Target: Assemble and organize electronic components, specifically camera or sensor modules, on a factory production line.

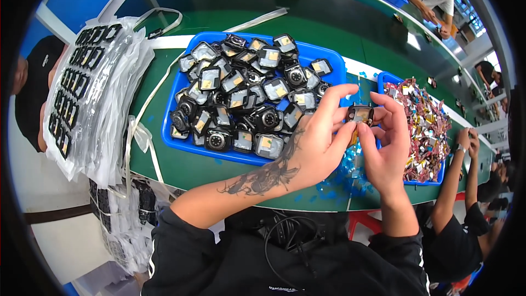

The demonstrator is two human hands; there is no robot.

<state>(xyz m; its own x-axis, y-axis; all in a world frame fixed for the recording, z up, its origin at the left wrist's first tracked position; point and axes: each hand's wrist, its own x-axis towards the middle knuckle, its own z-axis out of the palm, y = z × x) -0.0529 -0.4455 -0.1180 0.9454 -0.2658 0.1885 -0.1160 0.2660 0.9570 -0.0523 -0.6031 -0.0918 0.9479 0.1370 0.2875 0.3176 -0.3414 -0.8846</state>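
Observation:
Between my two hands is a black smartwatch case (361, 114), its open inner side facing up. My left hand (323, 137) grips its left edge with thumb and fingers. On the other side, my right hand (388, 145) has bent fingers around the case, its thumb close to my left thumb near the lower edge. A small yellowish bit (355, 133) shows by the thumbs; I cannot make out what it is. Left of my hands stands a blue tray (171, 123) heaped with similar watch cases (264, 119), some showing round sensor backs, others pale inner sides.
Right of my hands, a second blue tray (382, 80) holds a pile of small reddish flex parts (422, 131). Blue film scraps (350, 167) litter the green table (274, 204). Stacked plastic-wrapped trays (93, 93) stand at the left. Co-workers' hands (467, 140) are at the right.

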